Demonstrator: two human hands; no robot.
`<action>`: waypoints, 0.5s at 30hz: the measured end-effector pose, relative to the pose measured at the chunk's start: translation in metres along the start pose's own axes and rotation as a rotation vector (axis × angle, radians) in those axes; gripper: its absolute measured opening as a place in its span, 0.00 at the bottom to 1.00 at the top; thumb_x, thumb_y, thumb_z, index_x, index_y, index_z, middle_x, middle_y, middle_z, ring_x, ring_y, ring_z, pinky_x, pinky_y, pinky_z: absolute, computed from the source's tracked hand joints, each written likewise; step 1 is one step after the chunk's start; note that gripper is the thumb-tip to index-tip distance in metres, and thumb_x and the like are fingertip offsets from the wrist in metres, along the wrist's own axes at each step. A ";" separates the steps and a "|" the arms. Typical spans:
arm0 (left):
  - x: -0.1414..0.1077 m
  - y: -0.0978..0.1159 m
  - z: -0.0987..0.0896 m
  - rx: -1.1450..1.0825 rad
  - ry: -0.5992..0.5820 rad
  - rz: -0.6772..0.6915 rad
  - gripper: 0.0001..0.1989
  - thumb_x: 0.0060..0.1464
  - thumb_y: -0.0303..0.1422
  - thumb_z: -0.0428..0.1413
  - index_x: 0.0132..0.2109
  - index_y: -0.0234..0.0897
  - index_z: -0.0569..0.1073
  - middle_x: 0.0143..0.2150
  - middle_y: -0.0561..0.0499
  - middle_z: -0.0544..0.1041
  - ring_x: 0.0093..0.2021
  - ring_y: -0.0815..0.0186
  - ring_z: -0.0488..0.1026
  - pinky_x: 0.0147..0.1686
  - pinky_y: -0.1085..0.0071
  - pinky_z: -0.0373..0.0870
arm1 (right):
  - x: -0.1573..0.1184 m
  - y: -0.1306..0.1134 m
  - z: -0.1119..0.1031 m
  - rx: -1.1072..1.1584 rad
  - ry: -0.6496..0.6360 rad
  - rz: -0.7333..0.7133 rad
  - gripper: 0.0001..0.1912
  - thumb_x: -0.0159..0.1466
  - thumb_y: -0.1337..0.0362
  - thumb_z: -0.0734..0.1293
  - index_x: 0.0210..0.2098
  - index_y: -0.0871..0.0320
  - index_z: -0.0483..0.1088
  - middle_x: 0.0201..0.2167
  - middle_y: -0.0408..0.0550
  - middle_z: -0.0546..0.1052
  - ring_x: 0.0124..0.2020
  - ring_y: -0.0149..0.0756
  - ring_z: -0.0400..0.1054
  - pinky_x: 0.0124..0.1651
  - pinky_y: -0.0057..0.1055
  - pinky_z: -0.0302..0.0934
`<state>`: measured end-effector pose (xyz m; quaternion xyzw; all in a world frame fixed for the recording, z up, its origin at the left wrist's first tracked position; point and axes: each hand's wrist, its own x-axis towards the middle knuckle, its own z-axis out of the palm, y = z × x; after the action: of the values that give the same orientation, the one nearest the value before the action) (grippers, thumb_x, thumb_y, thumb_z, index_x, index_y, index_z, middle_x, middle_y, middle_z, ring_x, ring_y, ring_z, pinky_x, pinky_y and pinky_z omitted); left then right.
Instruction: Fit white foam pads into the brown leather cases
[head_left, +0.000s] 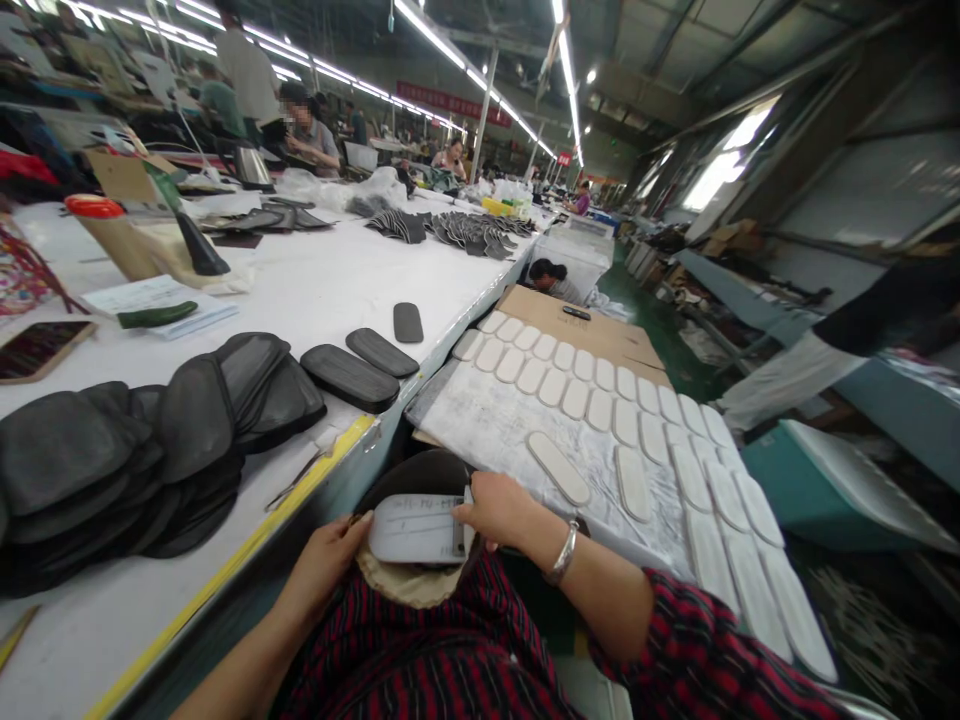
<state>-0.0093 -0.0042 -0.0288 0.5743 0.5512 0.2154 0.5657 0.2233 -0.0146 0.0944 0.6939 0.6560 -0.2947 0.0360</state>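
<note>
On my lap lies a white plastic template point(409, 530) with pencil-like lines and writing on it. It rests over a dark rounded piece point(420, 472), and a cream, crinkled material point(412, 588) shows below it. My left hand point(334, 555) pinches the template's left end, thumb on top and fingers partly hidden. At the other end, my right hand point(499, 510) is closed, thumb pressing on a small flat metal-looking strip point(459, 540) that lies across the template. What kind of tool the strip is, I cannot tell.
Dark rounded pads point(195, 410) are piled on the white table point(322, 270) at left. Several pale oval pads point(559, 468) lie in rows on a board at right. A phone point(45, 350), a cucumber point(157, 315) and a kettle point(251, 165) stand farther left. Other people work behind.
</note>
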 end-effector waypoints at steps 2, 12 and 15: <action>0.008 0.005 -0.004 0.305 0.006 0.056 0.22 0.53 0.47 0.43 0.32 0.34 0.72 0.31 0.44 0.77 0.36 0.56 0.73 0.37 0.65 0.67 | -0.005 0.019 0.008 0.099 0.016 0.017 0.11 0.57 0.63 0.62 0.36 0.64 0.69 0.15 0.44 0.69 0.18 0.34 0.66 0.26 0.28 0.58; 0.024 0.026 -0.011 0.630 -0.050 0.153 0.24 0.49 0.41 0.49 0.50 0.32 0.70 0.50 0.36 0.73 0.49 0.50 0.69 0.48 0.60 0.61 | -0.003 0.103 0.065 0.434 0.091 0.105 0.23 0.59 0.58 0.63 0.52 0.60 0.62 0.26 0.45 0.70 0.27 0.35 0.68 0.32 0.30 0.62; 0.035 0.042 -0.009 0.718 -0.112 0.208 0.21 0.48 0.34 0.49 0.51 0.38 0.70 0.52 0.41 0.72 0.49 0.52 0.69 0.48 0.62 0.60 | 0.008 0.087 0.052 0.008 0.221 -0.056 0.24 0.59 0.61 0.65 0.54 0.55 0.62 0.42 0.52 0.71 0.41 0.41 0.67 0.43 0.34 0.59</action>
<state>0.0101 0.0407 -0.0027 0.8000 0.4983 0.0329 0.3326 0.2851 -0.0418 0.0191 0.7039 0.6738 -0.2197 -0.0475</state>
